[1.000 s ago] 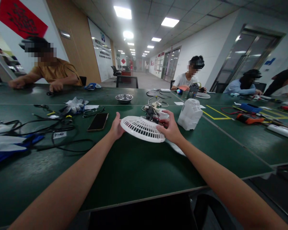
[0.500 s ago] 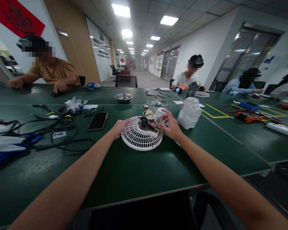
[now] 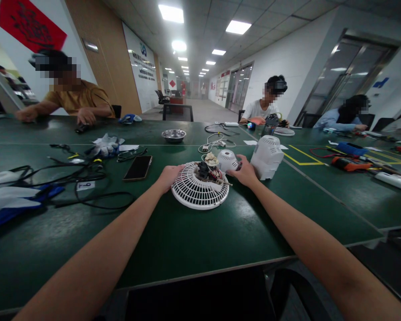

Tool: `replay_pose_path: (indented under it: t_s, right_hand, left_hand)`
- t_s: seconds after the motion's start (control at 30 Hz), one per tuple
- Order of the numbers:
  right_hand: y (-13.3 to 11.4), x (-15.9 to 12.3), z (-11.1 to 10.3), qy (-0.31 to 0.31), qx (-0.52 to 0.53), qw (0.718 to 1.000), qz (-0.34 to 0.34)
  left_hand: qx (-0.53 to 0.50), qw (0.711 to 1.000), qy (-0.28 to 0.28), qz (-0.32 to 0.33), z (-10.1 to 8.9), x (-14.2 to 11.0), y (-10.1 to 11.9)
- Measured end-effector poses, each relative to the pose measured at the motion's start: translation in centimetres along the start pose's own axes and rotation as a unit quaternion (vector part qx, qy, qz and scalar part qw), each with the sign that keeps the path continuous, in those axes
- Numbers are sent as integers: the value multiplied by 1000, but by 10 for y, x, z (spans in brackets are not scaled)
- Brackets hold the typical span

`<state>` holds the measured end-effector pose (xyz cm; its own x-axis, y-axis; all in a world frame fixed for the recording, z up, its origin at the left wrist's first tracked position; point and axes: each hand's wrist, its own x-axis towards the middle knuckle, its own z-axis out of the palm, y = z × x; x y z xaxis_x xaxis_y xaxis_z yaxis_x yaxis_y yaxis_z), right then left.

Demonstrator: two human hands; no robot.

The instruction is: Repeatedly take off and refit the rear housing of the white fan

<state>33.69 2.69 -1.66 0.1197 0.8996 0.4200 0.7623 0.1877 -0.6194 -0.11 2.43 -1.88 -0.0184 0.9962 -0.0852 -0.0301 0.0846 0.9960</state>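
Observation:
A round white fan grille (image 3: pixel 200 196) lies on the green table in front of me, with a dark motor and wires (image 3: pixel 207 171) exposed on top. My left hand (image 3: pixel 170 177) closes on the grille's left rim, its fingertips partly hidden. Just beyond the motor is a white dome-shaped motor cover (image 3: pixel 227 159) with vent slots. My right hand (image 3: pixel 246 173) grips that cover from the right, fingers bent against its side. To the right of this hand stands a white plastic housing (image 3: pixel 266 158). A pale cable (image 3: pixel 217 143) runs behind the motor.
A phone (image 3: pixel 137 168) lies left of the grille, near black cables (image 3: pixel 96 203) and gloves (image 3: pixel 106 146). Farther back sits a metal bowl (image 3: pixel 173 135). Tools, including an orange-and-black one (image 3: pixel 350 163), lie at the right. Other people (image 3: pixel 78 100) sit across the table.
The grille, tilted up in both hands, has come down flat on the table. My right hand has left the grille and motor and closed on the motor cover; my left stays at the rim.

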Motion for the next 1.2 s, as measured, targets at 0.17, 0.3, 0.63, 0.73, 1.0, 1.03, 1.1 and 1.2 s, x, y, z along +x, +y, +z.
replay_pose_path:
  t_s: [0.17, 0.3, 0.63, 0.73, 1.0, 1.03, 1.1, 1.2]
  right_hand:
    - [-19, -7, -6, 8, 246, 956, 161]
    - [-41, -19, -8, -51, 422, 889, 169]
    - [-83, -53, -16, -85, 321, 941, -59]
    - [-84, -58, -19, -94, 266, 954, -105]
    - [-81, -54, -14, -66, 207, 951, -222]
    - [-81, -54, -14, -66, 190, 951, -235]
    - [-83, -55, -14, -68, 158, 951, -255]
    - [-86, -56, -15, -63, 137, 953, -262]
  left_hand:
    - [186, 965, 112, 145, -3, -10, 11]
    - [224, 937, 97, 249, 6, -25, 23]
    - [279, 892, -126, 332, 23, -48, 32]
    - [248, 909, -127, 310, 20, -50, 33]
    - [335, 865, -129, 352, 17, -48, 35]
    - [334, 861, -134, 360, 17, -47, 35]
    - [327, 855, -147, 375, 17, -47, 35]
    - [320, 849, -162, 387, 15, -47, 34]
